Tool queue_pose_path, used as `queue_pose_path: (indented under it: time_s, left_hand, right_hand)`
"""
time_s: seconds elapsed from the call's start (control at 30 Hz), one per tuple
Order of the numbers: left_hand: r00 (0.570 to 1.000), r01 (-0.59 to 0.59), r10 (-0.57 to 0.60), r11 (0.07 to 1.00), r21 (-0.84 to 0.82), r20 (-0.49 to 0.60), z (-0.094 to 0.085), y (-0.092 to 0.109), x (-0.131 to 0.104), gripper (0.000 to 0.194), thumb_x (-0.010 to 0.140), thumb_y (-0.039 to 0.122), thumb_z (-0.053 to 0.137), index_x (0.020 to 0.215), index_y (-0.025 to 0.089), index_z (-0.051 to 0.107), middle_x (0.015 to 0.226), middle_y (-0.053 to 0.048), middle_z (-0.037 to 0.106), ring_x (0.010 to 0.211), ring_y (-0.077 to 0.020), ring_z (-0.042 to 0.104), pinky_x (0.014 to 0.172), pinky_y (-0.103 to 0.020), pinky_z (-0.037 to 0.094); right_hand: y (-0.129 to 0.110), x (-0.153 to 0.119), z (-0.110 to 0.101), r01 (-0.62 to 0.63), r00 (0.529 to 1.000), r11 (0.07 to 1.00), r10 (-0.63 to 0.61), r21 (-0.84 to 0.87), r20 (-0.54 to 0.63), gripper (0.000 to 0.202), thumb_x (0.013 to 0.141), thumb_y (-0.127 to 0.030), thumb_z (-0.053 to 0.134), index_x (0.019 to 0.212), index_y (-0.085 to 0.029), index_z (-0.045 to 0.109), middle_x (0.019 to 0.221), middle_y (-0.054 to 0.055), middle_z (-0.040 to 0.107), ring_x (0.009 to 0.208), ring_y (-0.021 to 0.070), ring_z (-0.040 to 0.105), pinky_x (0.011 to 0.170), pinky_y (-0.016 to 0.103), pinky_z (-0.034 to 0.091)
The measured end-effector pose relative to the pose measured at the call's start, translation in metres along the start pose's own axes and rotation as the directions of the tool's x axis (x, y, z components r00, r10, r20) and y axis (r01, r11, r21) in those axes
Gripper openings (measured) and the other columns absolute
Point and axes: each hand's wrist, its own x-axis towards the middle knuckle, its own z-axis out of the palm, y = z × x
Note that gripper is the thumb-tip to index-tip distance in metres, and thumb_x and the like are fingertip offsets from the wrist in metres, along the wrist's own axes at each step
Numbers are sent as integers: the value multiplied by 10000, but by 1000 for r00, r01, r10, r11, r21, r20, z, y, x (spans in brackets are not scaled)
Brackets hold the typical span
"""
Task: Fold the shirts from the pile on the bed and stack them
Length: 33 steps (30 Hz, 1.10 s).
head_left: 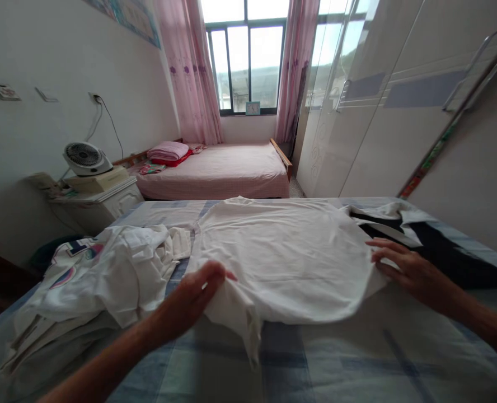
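A white shirt [282, 257] lies spread over the bed's blue and white checked sheet [290, 358], its collar toward the far edge. My left hand [204, 285] pinches the shirt's near left part, lifting a fold that hangs down beneath the fingers. On the other side, my right hand [399, 263] grips the right edge with thumb and fingers, and the cloth there is raised a little. The shirt's near hem sags in a curve between both hands.
Left of the shirt is a heap of white clothes [122, 268]. Black and white garments [445, 252] lie at the right. Beyond stand a pink bed [231, 168], a nightstand [114, 201] with a fan [84, 157], and a white wardrobe [357, 140].
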Motion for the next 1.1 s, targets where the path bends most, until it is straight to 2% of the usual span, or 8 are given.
queue_pose_path:
  time_s: [0.1, 0.3, 0.4, 0.53, 0.7, 0.87, 1.0, 1.1]
  left_hand:
    - [962, 145, -194, 959, -242, -192, -20, -10, 58, 202, 852, 382, 501, 858, 184, 540, 641, 28, 553, 571, -114, 524, 532, -200, 406]
    - [762, 405, -613, 704, -583, -211, -16, -68, 137, 268, 806, 406, 541, 895, 158, 494, 698, -25, 601, 521, -116, 571, 534, -236, 462]
    - [763, 470, -612, 747, -470, -209, -9, -83, 111, 364, 844, 469, 481, 987, 134, 499, 898, -115, 631, 704, -188, 650, 668, -337, 518]
    - [857, 420, -408, 907, -31, -314, 3, -74, 44, 553, 812, 595, 485, 1142, 154, 525, 1082, -128, 605, 988, -272, 597, 896, -440, 453]
    - [930, 301, -169, 860, 413, -325, 16, -72, 4, 487, 751, 478, 618, 1090, 130, 582, 1132, -158, 590, 1091, -325, 527, 959, -468, 413]
    - [946, 133, -31, 945, 298, -323, 12, -79, 16, 211, 837, 232, 465, 941, 172, 638, 1088, -100, 624, 1046, -253, 544, 947, -399, 417]
    - [936, 142, -136, 990, -6, -324, -11, -68, 24, 265, 884, 313, 418, 993, 159, 603, 875, -35, 656, 816, -184, 597, 757, -289, 478]
    - [958, 133, -128, 991, 1, -256, -32, -61, 14, 276, 884, 351, 435, 975, 160, 612, 861, -24, 665, 794, -174, 602, 715, -257, 472]
  right_hand:
    - [3, 46, -11, -69, 993, 997, 71, 25, -96, 243, 835, -415, 435, 811, -223, 583, 1268, 93, 566, 1128, 253, 555, 993, 399, 396]
    - [23, 108, 9, -371, 898, 925, 332, -89, -290, 355, 817, -322, 416, 1051, -118, 587, 1212, 184, 571, 1155, 264, 511, 996, 362, 370]
    - [29, 85, 25, -402, 885, 900, 334, -169, -323, 461, 853, -370, 373, 1190, -102, 538, 1247, 175, 560, 1188, 266, 489, 1005, 369, 365]
    - [30, 32, 39, -295, 931, 915, 211, -276, -297, 505, 866, -448, 342, 1234, -147, 513, 1317, 134, 533, 1246, 260, 449, 994, 403, 382]
    - [35, 4, 44, -128, 985, 894, 66, -430, -157, 458, 808, -339, 394, 1212, -183, 545, 1306, 134, 551, 1258, 268, 444, 936, 430, 412]
    - [34, 21, 41, -136, 989, 888, 93, -438, -119, 377, 854, -289, 331, 1049, -187, 637, 1141, 104, 655, 1019, 244, 610, 819, 387, 461]
    - [33, 27, 22, -238, 965, 876, 163, -419, -207, 407, 882, -340, 294, 1059, -188, 628, 1110, 89, 671, 922, 244, 644, 755, 386, 478]
    - [42, 16, 3, -139, 964, 888, 20, -438, -265, 395, 857, -382, 320, 1030, -207, 629, 1146, 74, 656, 1051, 259, 602, 839, 412, 468]
